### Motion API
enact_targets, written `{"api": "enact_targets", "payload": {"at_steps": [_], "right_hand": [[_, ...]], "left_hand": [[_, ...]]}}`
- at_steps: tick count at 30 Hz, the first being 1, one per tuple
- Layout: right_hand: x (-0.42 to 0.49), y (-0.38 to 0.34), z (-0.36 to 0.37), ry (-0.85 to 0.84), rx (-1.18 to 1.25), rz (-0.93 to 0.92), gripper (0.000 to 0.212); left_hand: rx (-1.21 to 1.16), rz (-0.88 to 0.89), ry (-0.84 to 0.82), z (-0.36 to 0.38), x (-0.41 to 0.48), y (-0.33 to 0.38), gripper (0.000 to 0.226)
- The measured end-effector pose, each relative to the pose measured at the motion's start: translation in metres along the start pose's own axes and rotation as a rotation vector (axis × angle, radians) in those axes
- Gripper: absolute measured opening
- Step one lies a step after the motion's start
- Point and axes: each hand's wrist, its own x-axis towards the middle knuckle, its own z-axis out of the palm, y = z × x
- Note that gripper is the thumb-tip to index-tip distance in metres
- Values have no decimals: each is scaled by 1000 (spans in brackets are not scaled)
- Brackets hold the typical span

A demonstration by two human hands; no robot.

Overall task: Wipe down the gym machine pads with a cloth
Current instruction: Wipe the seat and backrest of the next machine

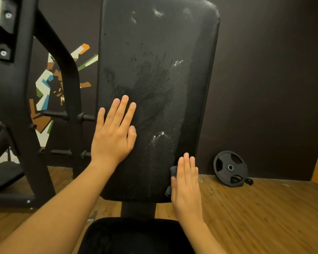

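Against the lower right edge of the tall black textured vinyl back pad (154, 88), the right hand (186, 184) presses a small dark grey-blue cloth (173, 171), fingers straight and together. The left hand (114, 136) braces flat, fingers slightly apart. Overlapping upward strokes should clear the white smears. Two pads, counting the black seat pad (136, 235); one cloth; one black weight plate (230, 168).

Wooden floor (264, 208). Weight plate (230, 168) (black, on edge) right of the back pad (154, 85); machine frame base (11, 197) left of it.
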Motion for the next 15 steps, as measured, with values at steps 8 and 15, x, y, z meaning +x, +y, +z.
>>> {"api": "enact_targets", "payload": {"at_steps": [8, 15], "right_hand": [[-3, -4, 9, 45, -15, 48, 72], [-39, 8, 12, -83, -97, -48, 74]], "left_hand": [[-8, 3, 7, -1, 0, -1, 61], [-12, 3, 3, 0, 0, 0, 61]]}}
